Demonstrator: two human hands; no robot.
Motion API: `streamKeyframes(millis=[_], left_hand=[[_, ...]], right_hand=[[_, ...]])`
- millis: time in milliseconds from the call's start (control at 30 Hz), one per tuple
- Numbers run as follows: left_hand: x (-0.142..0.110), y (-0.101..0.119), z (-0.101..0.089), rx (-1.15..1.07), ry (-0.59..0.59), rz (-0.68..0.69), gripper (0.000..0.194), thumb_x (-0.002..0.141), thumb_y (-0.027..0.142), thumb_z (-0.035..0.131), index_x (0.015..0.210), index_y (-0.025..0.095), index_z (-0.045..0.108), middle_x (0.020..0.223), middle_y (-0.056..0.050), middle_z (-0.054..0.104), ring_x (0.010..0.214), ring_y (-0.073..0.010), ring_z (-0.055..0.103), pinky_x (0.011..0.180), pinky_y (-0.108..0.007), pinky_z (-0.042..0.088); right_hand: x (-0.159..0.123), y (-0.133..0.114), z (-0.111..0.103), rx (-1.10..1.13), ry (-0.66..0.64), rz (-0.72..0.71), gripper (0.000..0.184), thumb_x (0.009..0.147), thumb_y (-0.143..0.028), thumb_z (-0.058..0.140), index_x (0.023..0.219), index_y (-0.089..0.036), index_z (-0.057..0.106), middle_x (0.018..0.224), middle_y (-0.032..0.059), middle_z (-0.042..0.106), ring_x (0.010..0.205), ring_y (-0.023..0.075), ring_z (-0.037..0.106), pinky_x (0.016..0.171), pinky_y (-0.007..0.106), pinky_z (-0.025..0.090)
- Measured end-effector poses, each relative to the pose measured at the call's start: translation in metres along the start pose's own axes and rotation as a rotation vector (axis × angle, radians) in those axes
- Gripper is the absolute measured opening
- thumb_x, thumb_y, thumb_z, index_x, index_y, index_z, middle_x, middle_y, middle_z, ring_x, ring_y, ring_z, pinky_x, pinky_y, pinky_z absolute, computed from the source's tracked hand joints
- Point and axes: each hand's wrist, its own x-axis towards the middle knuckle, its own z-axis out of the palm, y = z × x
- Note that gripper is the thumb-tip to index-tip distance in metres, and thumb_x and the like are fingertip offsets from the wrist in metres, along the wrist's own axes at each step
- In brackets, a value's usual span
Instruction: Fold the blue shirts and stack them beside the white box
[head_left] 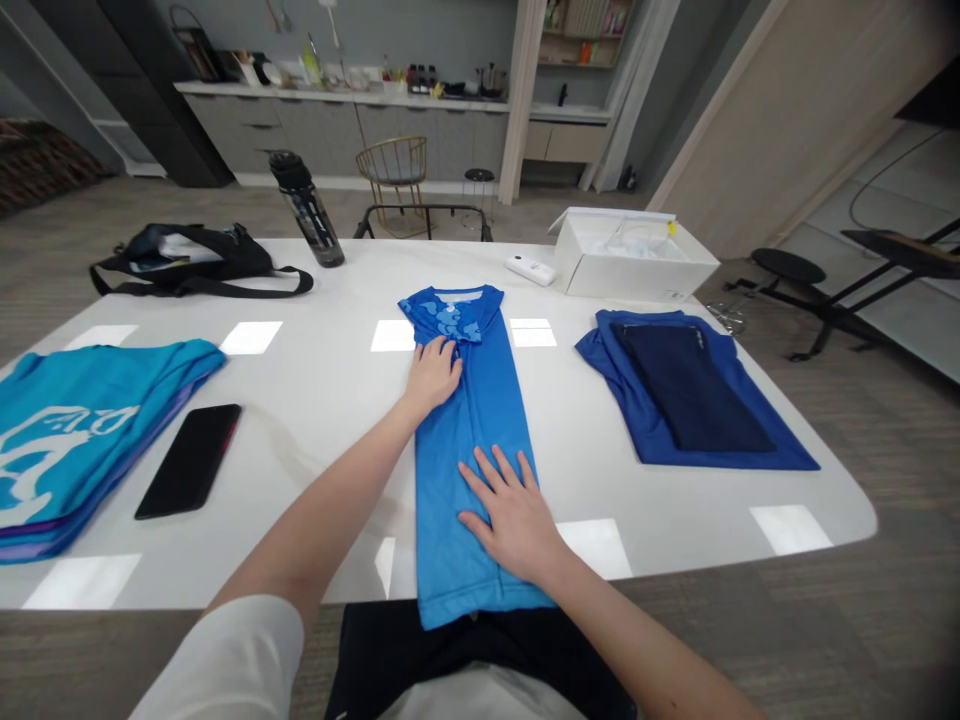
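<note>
A blue T-shirt (491, 400) lies folded into a long narrow strip on the white table, its patterned collar end pointing away from me. The hem end hangs slightly over the near table edge. My left hand (435, 375) rests on the shirt's left side just below the patterned part, fingers stretched out. Nearer to me, my right hand (514, 515) lies flat on the lower part of the shirt with its fingers spread. Neither hand grips the cloth.
Folded turquoise and purple shirts (112, 420) and a black phone (189, 460) lie left. Behind are a black bag (195, 255), a dark bottle (307, 210), a white remote-like device (531, 269) and an open white box (634, 260). Dark blue folded clothes (690, 390) lie right.
</note>
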Motion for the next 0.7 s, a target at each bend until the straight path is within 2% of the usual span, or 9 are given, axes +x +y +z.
streamKeyframes(millis=[67,100,233,333,433,533,633,700], left_hand=[[0.016,0.002,0.000,0.011,0.067,-0.033,0.060,0.103,0.044,0.024,0.152,0.013,0.040,0.161,-0.014,0.035,0.149,-0.0269,0.030,0.124,-0.048,0.017],[0.026,0.002,0.002,0.010,0.057,-0.045,0.062,0.103,0.047,0.024,0.154,0.013,0.037,0.163,-0.014,0.031,0.151,-0.0278,0.026,0.124,-0.049,0.015],[0.062,-0.003,0.014,-0.021,-0.169,-0.082,0.072,0.100,0.062,0.023,0.158,0.021,0.030,0.166,-0.009,0.023,0.154,-0.0315,0.016,0.123,-0.057,0.010],[0.079,-0.009,0.026,-0.031,-0.212,-0.080,0.071,0.099,0.064,0.021,0.158,0.025,0.031,0.166,-0.007,0.023,0.154,-0.0309,0.017,0.123,-0.058,0.008],[0.089,-0.014,0.032,-0.029,-0.178,-0.088,0.068,0.099,0.062,0.020,0.157,0.028,0.032,0.166,-0.006,0.025,0.153,-0.0298,0.019,0.123,-0.058,0.009],[0.089,-0.012,0.030,-0.026,-0.128,-0.094,0.065,0.101,0.057,0.022,0.157,0.026,0.034,0.165,-0.007,0.026,0.153,-0.0295,0.021,0.123,-0.059,0.010],[0.076,-0.001,0.017,-0.015,0.038,-0.007,0.061,0.103,0.045,0.024,0.157,0.017,0.032,0.165,-0.011,0.025,0.153,-0.0265,0.020,0.125,-0.053,0.008],[0.056,0.011,0.007,-0.005,0.113,0.101,0.057,0.104,0.035,0.023,0.155,0.014,0.035,0.165,-0.011,0.026,0.153,-0.0231,0.020,0.126,-0.048,0.007]], right_hand=[[0.005,-0.003,0.001,0.005,0.002,0.002,0.063,0.101,-0.058,0.040,0.157,-0.032,0.033,0.165,0.0031,0.027,0.152,0.0323,0.020,0.122,0.061,0.010],[0.007,-0.005,0.002,0.008,0.002,0.003,0.063,0.101,-0.058,0.040,0.157,-0.032,0.033,0.165,0.0032,0.027,0.152,0.0323,0.020,0.122,0.061,0.010],[0.014,-0.004,0.001,0.025,-0.007,0.000,0.063,0.100,-0.057,0.042,0.157,-0.032,0.032,0.165,0.0025,0.027,0.152,0.0320,0.021,0.122,0.061,0.011],[0.017,-0.002,0.000,0.035,-0.008,0.010,0.063,0.100,-0.058,0.042,0.157,-0.032,0.032,0.164,0.0027,0.028,0.152,0.0321,0.020,0.122,0.061,0.011],[0.018,0.000,0.000,0.043,-0.009,0.028,0.064,0.100,-0.060,0.041,0.157,-0.032,0.032,0.165,0.0025,0.027,0.152,0.0319,0.020,0.122,0.061,0.011],[0.018,0.000,-0.001,0.049,-0.020,0.041,0.064,0.100,-0.061,0.039,0.157,-0.033,0.033,0.165,0.0015,0.026,0.153,0.0312,0.018,0.123,0.060,0.010],[0.018,0.000,-0.003,0.046,-0.025,0.051,0.064,0.100,-0.061,0.038,0.157,-0.033,0.032,0.165,0.0009,0.025,0.153,0.0310,0.017,0.123,0.059,0.010],[0.018,0.000,-0.003,0.039,-0.024,0.054,0.064,0.100,-0.061,0.038,0.157,-0.033,0.031,0.166,0.0010,0.024,0.153,0.0310,0.017,0.123,0.060,0.011]])
